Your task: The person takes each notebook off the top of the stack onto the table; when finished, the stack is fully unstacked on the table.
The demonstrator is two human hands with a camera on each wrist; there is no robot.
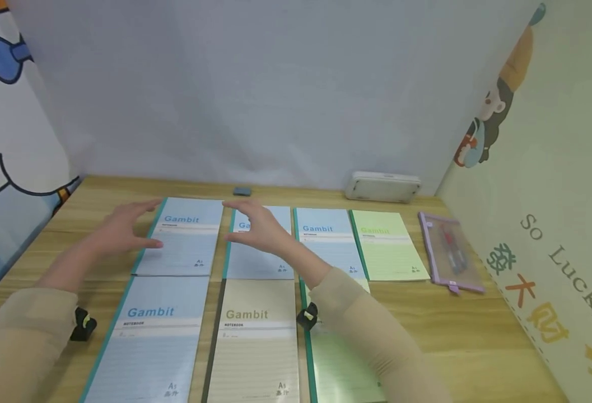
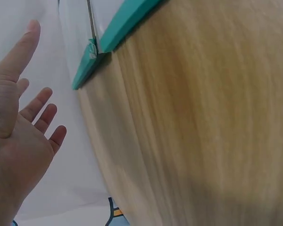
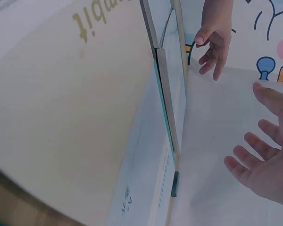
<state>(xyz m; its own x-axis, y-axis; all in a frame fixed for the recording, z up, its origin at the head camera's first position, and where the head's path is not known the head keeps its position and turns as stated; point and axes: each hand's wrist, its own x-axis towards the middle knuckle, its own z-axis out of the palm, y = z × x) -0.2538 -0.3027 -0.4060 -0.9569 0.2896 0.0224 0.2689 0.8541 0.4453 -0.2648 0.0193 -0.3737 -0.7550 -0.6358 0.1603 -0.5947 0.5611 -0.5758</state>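
Observation:
A blue notebook (image 1: 180,238) marked Gambit lies at the back left, with both bare hands spread to either side of it. My left hand (image 1: 121,229), at its left edge, has thumb and fingers apart and overlaps the teal spine in the head view. Over the neighbouring blue notebook (image 1: 262,263) hovers my right hand (image 1: 260,226), its fingers apart and pointing left. Neither hand holds anything. In the left wrist view the left hand (image 2: 23,127) shows spread fingers, and in the right wrist view the right hand (image 3: 269,146) does too.
Nearer me lie another blue notebook (image 1: 154,341), a beige notebook (image 1: 255,352) and a green notebook (image 1: 341,358) partly under my right forearm. Further right are a third blue notebook (image 1: 326,240), a light green notebook (image 1: 386,252), a purple-edged zip pouch (image 1: 452,252) and a white box (image 1: 383,186).

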